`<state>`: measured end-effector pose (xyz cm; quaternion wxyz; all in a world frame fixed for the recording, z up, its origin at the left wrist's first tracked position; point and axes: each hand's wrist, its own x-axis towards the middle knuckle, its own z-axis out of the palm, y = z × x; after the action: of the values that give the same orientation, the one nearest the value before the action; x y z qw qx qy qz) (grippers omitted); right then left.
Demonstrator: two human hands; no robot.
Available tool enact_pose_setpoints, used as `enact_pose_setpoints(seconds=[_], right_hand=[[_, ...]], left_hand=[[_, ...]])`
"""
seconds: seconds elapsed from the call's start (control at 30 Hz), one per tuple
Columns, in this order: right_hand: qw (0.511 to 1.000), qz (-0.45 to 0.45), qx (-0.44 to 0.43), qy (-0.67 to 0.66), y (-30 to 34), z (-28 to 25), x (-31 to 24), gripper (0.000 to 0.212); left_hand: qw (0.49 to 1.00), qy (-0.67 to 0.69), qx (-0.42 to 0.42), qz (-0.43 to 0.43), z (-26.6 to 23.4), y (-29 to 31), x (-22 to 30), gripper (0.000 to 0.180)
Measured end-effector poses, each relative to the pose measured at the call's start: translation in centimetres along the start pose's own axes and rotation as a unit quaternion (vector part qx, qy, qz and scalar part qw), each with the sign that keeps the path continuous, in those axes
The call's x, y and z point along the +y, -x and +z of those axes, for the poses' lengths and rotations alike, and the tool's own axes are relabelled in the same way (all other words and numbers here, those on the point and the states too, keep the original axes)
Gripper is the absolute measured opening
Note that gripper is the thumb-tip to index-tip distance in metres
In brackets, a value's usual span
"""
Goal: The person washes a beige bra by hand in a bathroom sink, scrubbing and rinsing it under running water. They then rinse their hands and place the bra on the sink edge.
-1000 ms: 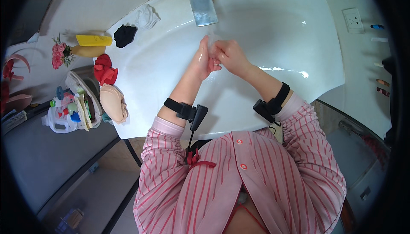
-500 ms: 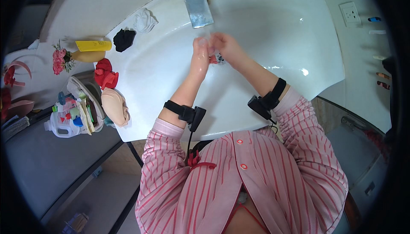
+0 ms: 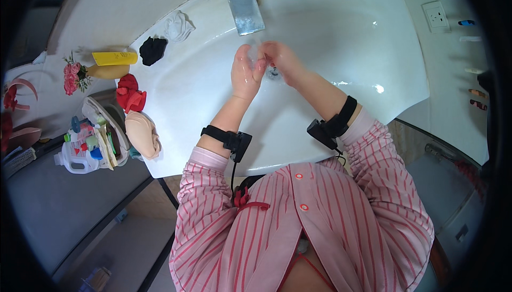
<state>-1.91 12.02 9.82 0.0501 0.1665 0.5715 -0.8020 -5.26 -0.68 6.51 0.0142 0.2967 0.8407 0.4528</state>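
Water runs from the broad flat metal faucet (image 3: 244,6) over both of my hands, above the white basin (image 3: 192,94). My left hand (image 3: 246,76) is wet, its thumb held apart from its fingers, and nothing shows in it. Beside it, my right hand (image 3: 279,57) has its fingers curled in, their tips at the left thumb and the stream. Whatever those fingers hold, if anything, is hidden. Just below the hands lies the metal drain (image 3: 274,73).
Along the basin's left rim lie a white cloth (image 3: 179,26), a black cloth (image 3: 153,51), a red cloth (image 3: 130,93) and a beige cloth (image 3: 142,134). Farther left are a yellow tube (image 3: 114,58), pink flowers (image 3: 71,76) and a tub of bottles (image 3: 101,137). A wall socket (image 3: 436,17) is at right.
My hands have drawn slightly apart, and the left has moved a little left with its thumb spread. A small red thing between the hands near the drain is no longer visible.
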Motion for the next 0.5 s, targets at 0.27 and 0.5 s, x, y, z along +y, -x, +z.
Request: enact_pose_setpoints(seconds=[0.27,0.5], right_hand=[[0.998,0.055,-0.015,-0.025,-0.1,-0.4,-1.4,0.019],[0.997,-0.048,-0.030,0.058,0.5,0.6,-1.1,0.017]], left_hand=[[0.878,0.433,-0.072,-0.189,0.2,-0.4,0.1,0.064],[0.870,0.440,-0.045,-0.218,0.0,-0.8,1.0,0.067]])
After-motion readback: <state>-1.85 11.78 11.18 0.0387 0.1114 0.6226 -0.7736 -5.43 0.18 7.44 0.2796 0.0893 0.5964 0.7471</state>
